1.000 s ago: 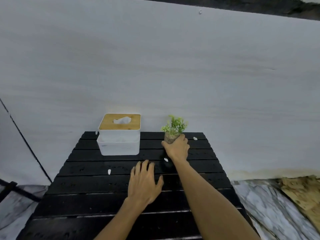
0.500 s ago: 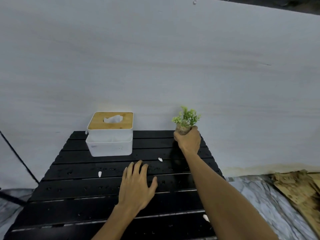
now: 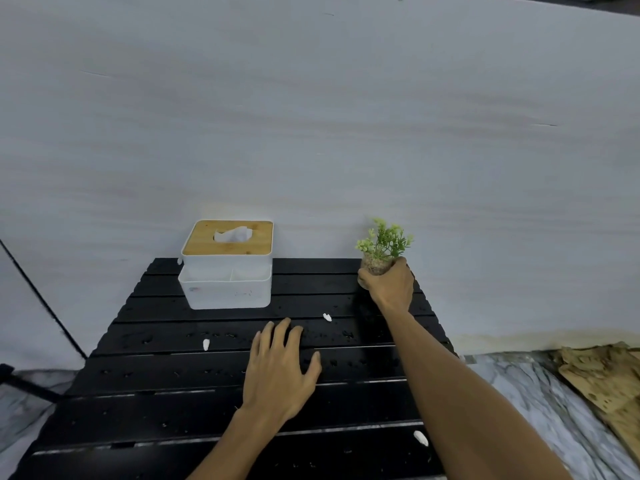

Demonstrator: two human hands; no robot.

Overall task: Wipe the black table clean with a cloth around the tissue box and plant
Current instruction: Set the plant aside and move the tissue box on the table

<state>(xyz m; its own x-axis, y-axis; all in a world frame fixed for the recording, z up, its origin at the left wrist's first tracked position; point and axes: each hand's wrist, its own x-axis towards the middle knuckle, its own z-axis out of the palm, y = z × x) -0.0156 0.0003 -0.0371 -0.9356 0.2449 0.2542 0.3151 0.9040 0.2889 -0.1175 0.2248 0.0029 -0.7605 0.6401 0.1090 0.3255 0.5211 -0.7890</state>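
Observation:
The black slatted table (image 3: 166,407) carries water drops and a few small white scraps (image 3: 206,344). A white tissue box (image 3: 227,268) with a wooden lid stands at the back left. My right hand (image 3: 391,285) is shut on the small green plant (image 3: 382,244) in its glass pot, at the table's back right corner. My left hand (image 3: 277,368) lies flat on the middle slats, fingers spread, holding nothing. No cloth is in view.
A pale wall rises right behind the table. Marble-patterned floor (image 3: 540,403) lies to the right, with a ragged brown board (image 3: 606,379) on it. A dark stand leg (image 3: 38,296) slants at the left edge.
My right hand has carried the plant from the back middle of the table rightward to the back right corner. My left hand stays flat on the slats.

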